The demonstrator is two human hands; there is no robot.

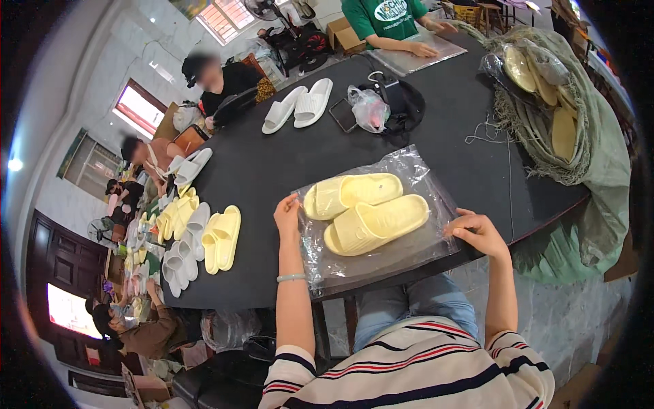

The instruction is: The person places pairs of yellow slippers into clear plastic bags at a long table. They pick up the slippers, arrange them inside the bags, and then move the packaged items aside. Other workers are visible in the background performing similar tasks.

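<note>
A pair of pale yellow slippers (378, 221) lies inside a clear plastic bag (402, 163), flat on the black table right in front of me. One slipper partly overlaps the other. My left hand (287, 211) pinches the bag's left edge, and a pale bangle circles that wrist. At the opposite side my right hand (477, 232) has its fingers bent on the bag's right edge. Both forearms come up from the lower edge, beside my striped shirt.
On the black table (272, 170) stand white slippers (313, 103), more yellow slippers (221, 238) and grey slippers (196, 232). A small bag (368, 109) lies beside a dark pouch. Right, a green sack (545, 146) holds yellow slippers. Across, a person's hands (424, 49) rest on plastic.
</note>
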